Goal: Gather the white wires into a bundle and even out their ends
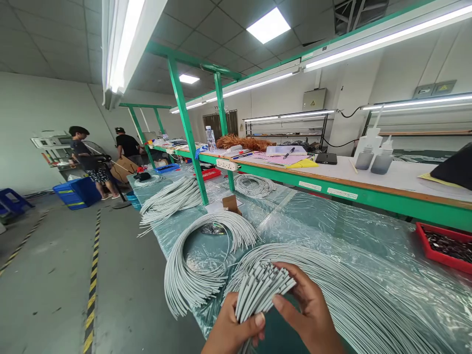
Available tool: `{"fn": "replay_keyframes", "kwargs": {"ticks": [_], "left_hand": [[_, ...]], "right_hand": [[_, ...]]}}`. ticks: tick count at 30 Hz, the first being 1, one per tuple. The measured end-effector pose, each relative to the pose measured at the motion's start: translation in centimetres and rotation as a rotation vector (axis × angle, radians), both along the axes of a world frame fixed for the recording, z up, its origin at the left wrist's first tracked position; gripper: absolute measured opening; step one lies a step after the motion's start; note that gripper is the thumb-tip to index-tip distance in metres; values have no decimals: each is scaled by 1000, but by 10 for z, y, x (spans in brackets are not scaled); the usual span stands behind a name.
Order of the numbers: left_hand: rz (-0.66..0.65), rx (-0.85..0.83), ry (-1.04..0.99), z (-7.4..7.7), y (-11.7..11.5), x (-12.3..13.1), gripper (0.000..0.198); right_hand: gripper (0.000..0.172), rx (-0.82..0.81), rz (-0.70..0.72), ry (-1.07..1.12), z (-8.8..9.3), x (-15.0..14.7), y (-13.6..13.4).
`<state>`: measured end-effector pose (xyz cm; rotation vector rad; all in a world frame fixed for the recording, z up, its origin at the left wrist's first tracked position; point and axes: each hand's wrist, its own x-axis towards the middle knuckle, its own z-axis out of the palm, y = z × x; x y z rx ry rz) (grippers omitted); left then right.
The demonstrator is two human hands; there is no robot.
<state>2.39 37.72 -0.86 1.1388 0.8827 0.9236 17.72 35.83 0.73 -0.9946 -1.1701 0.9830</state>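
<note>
My left hand (239, 324) is wrapped round a bundle of thin grey cables (260, 290), gripping it below its cut ends, which point up and away from me. My right hand (308, 307) curls round the right side of the same bundle, its thumb at the front and its fingers partly hidden behind the ends. Beneath and beyond my hands, a large coil of grey cables (346, 280) spreads over the plastic-covered table (313, 221). To the left lies another looped bundle of cables (177, 275), with its cut ends fanned toward the table edge.
More cable coils (177, 196) lie farther along the table. A red tray (444, 248) of small dark parts stands at right. Above the far side runs a green-framed shelf (387, 191) with bottles (381, 160) and a phone (326, 158). Two people (90, 157) stand at far left.
</note>
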Motion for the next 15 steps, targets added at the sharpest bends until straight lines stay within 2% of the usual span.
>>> {"fn": "replay_keyframes", "kwargs": {"ticks": [3,6,9,13,15], "left_hand": [[9,-25,-2,-2,-1,0,45],[-59,-4,19,-2,0,-1,44],[-89,19,47,0,2,-1,44],[-70,42,113,4,1,1,43],[-75,27,117,2,-1,1,43]], "right_hand": [[32,-29,-56,-27,5,-6,-3],[29,-12,-47,-66,13,-7,-4],[29,13,-41,-98,14,-6,-2],[29,42,-124,-144,13,2,0],[39,105,-177,-122,19,10,0]]}}
